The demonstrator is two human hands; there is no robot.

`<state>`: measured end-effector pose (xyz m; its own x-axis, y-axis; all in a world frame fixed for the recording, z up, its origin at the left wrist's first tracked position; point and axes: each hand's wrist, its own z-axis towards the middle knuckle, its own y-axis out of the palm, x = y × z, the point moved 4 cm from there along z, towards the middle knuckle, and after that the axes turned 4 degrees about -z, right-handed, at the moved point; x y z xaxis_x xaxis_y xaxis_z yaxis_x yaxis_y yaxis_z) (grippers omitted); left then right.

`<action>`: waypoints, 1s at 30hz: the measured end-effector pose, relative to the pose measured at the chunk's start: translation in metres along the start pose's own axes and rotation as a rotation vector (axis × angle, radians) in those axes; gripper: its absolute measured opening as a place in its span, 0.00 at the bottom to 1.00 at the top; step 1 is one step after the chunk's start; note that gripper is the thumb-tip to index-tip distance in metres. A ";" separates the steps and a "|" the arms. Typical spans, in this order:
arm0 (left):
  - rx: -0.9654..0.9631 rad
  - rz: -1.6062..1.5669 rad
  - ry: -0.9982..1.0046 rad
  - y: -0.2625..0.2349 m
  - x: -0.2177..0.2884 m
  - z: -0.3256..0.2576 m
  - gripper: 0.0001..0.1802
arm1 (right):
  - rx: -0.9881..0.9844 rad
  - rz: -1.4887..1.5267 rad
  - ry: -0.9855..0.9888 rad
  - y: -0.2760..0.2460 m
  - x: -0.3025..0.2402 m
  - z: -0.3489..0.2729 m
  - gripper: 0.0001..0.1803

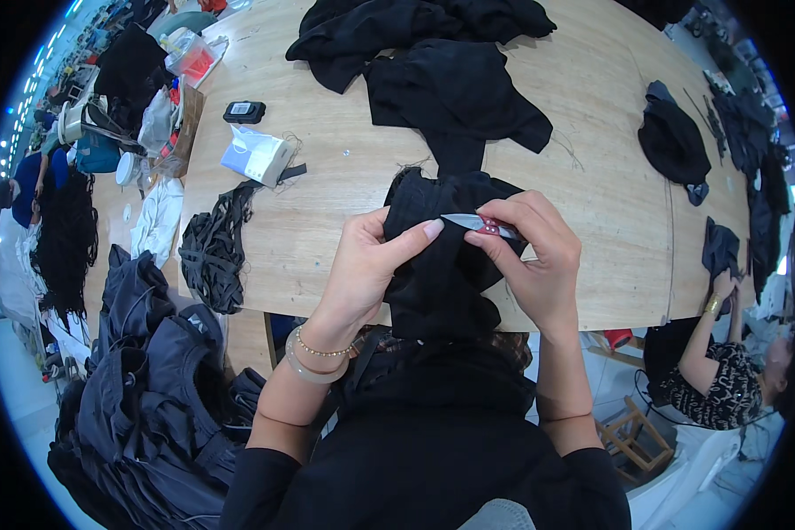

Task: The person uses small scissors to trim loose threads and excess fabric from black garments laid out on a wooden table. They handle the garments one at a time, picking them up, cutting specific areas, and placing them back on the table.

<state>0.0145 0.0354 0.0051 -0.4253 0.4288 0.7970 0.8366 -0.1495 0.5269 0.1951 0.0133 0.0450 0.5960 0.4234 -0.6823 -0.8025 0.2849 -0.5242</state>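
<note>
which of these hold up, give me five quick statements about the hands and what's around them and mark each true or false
1. The right hand holds small snips with red grips. True.
2. The blades point away from the left hand. False: they point toward its thumb.
3. A white-and-blue packet lies on the wooden table, left of both hands. True.
4. The left wrist is bare. False: a beaded bracelet and a pale bangle circle it.
5. The cloth being handled is white. False: the left hand's thumb rests on black fabric.
</note>
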 end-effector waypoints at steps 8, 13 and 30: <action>-0.002 0.001 0.012 -0.002 -0.001 0.000 0.08 | -0.015 0.016 0.048 -0.003 0.001 0.001 0.14; -0.007 0.006 0.015 0.000 0.002 -0.001 0.08 | -0.007 0.042 0.083 -0.004 0.006 0.002 0.13; -0.018 0.024 0.038 -0.002 0.001 -0.002 0.08 | -0.016 -0.037 -0.021 -0.005 0.000 0.004 0.14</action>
<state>0.0119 0.0348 0.0055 -0.4182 0.3910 0.8199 0.8406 -0.1755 0.5125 0.1992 0.0153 0.0492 0.6240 0.4314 -0.6515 -0.7796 0.2871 -0.5566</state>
